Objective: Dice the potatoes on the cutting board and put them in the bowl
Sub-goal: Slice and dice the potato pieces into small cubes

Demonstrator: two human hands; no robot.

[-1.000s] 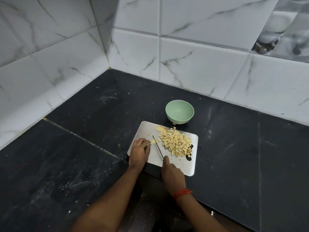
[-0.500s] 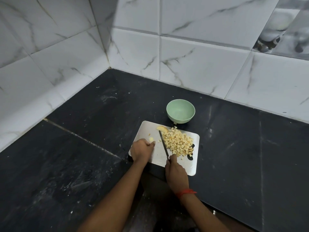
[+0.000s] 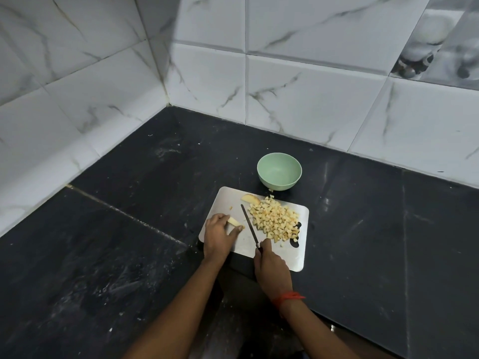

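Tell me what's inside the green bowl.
Nothing visible: the green bowl shows a bare interior. Its near inner wall is hidden by the rim. The diced potato sits on the cutting board.

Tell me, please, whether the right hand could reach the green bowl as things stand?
Probably yes: the bowl sits just beyond the cutting board, with only the low pile of diced potato between. But the right hand grips the knife, so it isn't free to grasp.

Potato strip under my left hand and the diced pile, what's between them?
Only the knife blade, over bare cutting board, in the head view.
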